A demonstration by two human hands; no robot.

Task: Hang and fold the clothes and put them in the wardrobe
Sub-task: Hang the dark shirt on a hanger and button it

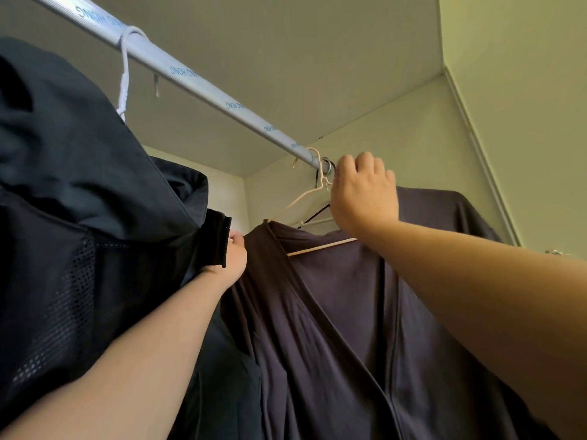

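**A:** On the head view, where do we stand?

**B:** The shirt (349,312) is on its hanger (305,198), and the hook is over the far end of the rail (203,87). Our right hand (365,192) is curled round the hanger's neck, just below the rail.

**A:** And our left hand (233,258)?

**B:** It's below the rail, between the jacket (79,185) and the shirt's shoulder. The jacket's cuff hides the fingers, so we cannot tell if they are spread or pinching.

**A:** How do we finish this well?

**B:** We'd judge the hook should sit fully over the rail, clear of the bracket (327,165), before we let go. Then we level the shoulders so the shirt hangs straight beside the jacket.
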